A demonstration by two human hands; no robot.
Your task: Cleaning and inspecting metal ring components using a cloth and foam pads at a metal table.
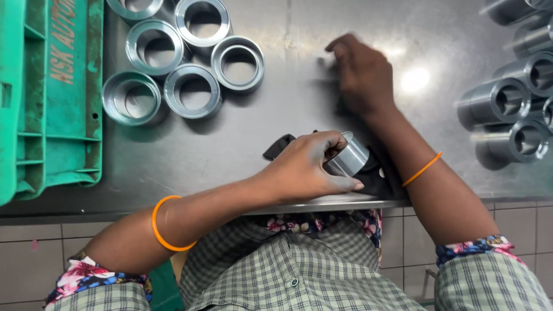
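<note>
At the near edge of the counter (276, 126), a short metal ring (347, 156) is being gripped by the left hand (305, 170). The fingers are wrapped around its side and its open mouth is turned to the right. Under and behind this ring, a dark cloth (377, 178) is lying, touching the hand; part of it is hidden.

The right hand (363, 75) is being held farther away, over the bare middle of the counter, with the fingers bent down to the surface. It is blurred, so it cannot be told whether something small is being held or only touched. This hand is well apart from the ring.

As a judgement, the work is somewhere in the middle. One ring is being handled now. Six similar rings (184, 63) are standing upright in a tight group at the far left, beside a green plastic crate (52, 98). At the far right, several longer metal sleeves (512, 103) are lying on their sides. Which group is finished and which is waiting cannot be told.
</note>
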